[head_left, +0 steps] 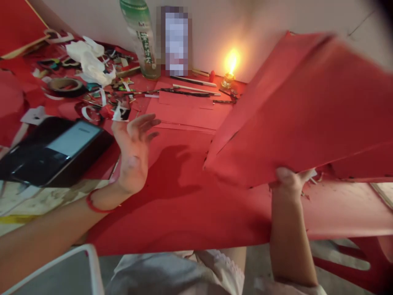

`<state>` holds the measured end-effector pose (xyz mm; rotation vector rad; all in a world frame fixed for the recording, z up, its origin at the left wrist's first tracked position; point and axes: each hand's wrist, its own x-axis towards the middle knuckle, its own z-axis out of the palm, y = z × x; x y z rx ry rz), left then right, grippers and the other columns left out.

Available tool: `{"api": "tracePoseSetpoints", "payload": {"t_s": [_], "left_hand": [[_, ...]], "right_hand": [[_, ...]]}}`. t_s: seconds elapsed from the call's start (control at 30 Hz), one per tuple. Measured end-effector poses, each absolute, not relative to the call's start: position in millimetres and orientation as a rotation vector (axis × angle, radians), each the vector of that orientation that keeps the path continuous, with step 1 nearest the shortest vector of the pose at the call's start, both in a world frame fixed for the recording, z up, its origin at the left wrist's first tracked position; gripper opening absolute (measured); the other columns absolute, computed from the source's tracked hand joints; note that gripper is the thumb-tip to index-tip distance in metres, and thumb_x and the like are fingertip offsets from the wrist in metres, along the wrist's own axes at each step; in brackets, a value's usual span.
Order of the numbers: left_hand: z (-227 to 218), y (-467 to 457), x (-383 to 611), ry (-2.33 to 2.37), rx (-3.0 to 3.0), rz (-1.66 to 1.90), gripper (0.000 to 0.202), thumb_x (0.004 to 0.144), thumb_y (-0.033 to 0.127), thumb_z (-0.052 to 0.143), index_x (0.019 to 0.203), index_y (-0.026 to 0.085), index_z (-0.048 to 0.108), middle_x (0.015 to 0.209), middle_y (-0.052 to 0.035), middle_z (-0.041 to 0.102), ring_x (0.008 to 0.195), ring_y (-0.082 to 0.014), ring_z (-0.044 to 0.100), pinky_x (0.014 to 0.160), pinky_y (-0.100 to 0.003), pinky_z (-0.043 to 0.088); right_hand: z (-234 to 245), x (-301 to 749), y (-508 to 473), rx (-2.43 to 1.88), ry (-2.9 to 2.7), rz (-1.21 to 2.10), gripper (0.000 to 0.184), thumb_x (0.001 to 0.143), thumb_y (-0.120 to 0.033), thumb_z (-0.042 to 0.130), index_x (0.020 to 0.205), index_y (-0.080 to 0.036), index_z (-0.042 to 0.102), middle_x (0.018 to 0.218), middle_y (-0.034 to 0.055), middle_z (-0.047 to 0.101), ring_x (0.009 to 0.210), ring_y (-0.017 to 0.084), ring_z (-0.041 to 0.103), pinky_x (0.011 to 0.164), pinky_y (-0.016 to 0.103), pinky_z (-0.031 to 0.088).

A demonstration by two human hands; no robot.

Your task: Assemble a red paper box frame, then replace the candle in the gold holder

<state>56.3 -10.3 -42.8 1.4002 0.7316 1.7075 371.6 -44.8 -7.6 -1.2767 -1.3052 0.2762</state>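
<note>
My right hand [290, 182] grips the lower edge of a large folded red paper piece [294, 110], thumb on the near face and the other fingers hidden behind it. The piece is tilted above the right side of the table. My left hand [135, 157] is raised over the red table covering [184, 213] with its fingers apart and slightly curled, holding nothing. A red band [97, 204] circles that wrist. Behind the hand lie flat red paper sheets [187, 110], with thin dark-tipped sticks [196, 81] at their far edge.
A small lamp [227, 80] burns with an open flame near the wall, close to the red paper. Left of it stand a propped phone [176, 43] and a green-topped bottle [143, 45]. Tape [66, 87], scraps and a black device [61, 151] crowd the left side.
</note>
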Motion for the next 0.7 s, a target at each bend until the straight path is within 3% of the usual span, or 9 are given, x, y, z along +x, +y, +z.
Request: {"api": "tracePoseSetpoints", "payload": {"t_s": [0.13,0.2,0.4,0.53,0.63,0.7], "left_hand": [[-45.7,-1.0,54.6,0.682,1.421,1.735,0.058,0.081,0.064,0.069,0.124,0.032,0.045,0.132,-0.0052,0.055,0.123,-0.0222,0.056,0.099,-0.038,0.044],[-48.1,2.4,53.2,0.702,1.437,1.737,0.060,0.082,0.065,0.068,0.123,0.030,0.043,0.130,-0.0067,0.054,0.120,-0.0220,0.057,0.097,-0.037,0.044],[-52.4,6.2,46.5,0.699,1.417,1.816,0.051,0.086,0.057,0.070,0.116,0.027,0.043,0.126,-0.0060,0.055,0.116,-0.0196,0.056,0.098,-0.036,0.043],[-52.7,0.1,45.6,0.859,1.537,1.729,0.050,0.088,0.047,0.073,0.126,0.024,0.052,0.126,-0.0070,0.059,0.117,-0.0207,0.057,0.103,-0.037,0.042],[-48.7,-11.8,53.6,0.847,1.668,1.238,0.042,0.087,0.042,0.075,0.122,0.022,0.063,0.110,-0.0063,0.071,0.104,-0.0208,0.065,0.096,-0.036,0.049],[-42.8,-21.8,59.5,0.607,1.591,0.815,0.044,0.088,0.045,0.073,0.125,0.024,0.065,0.112,-0.0083,0.075,0.097,-0.0222,0.070,0.085,-0.035,0.055]], "right_hand": [[13.0,370.8,-40.0,-1.344,-1.214,0.041,0.079,0.084,-0.070,0.034,0.154,-0.033,0.042,0.156,0.0087,0.036,0.146,0.035,0.042,0.103,0.057,0.049],[16.0,374.7,-38.1,-1.332,-1.179,-0.074,0.078,0.086,-0.065,0.030,0.155,-0.031,0.041,0.159,0.0072,0.031,0.148,0.034,0.037,0.102,0.055,0.050],[7.7,399.7,-37.6,-1.368,-1.024,-0.193,0.085,0.087,-0.064,0.025,0.163,-0.027,0.015,0.163,0.0107,0.020,0.148,0.030,0.037,0.106,0.052,0.048],[-2.5,396.1,-45.9,-1.256,-1.025,-0.112,0.089,0.083,-0.067,0.038,0.161,-0.035,0.008,0.162,0.0084,0.023,0.148,0.031,0.037,0.110,0.060,0.044],[-9.9,382.8,-52.9,-1.156,-1.000,0.013,0.099,0.078,-0.064,0.054,0.159,-0.041,0.002,0.163,0.0065,0.021,0.148,0.029,0.037,0.112,0.063,0.040],[-12.6,374.0,-54.7,-1.145,-0.978,0.084,0.102,0.075,-0.063,0.058,0.159,-0.041,0.004,0.162,0.0070,0.022,0.145,0.028,0.040,0.111,0.063,0.041]]}}
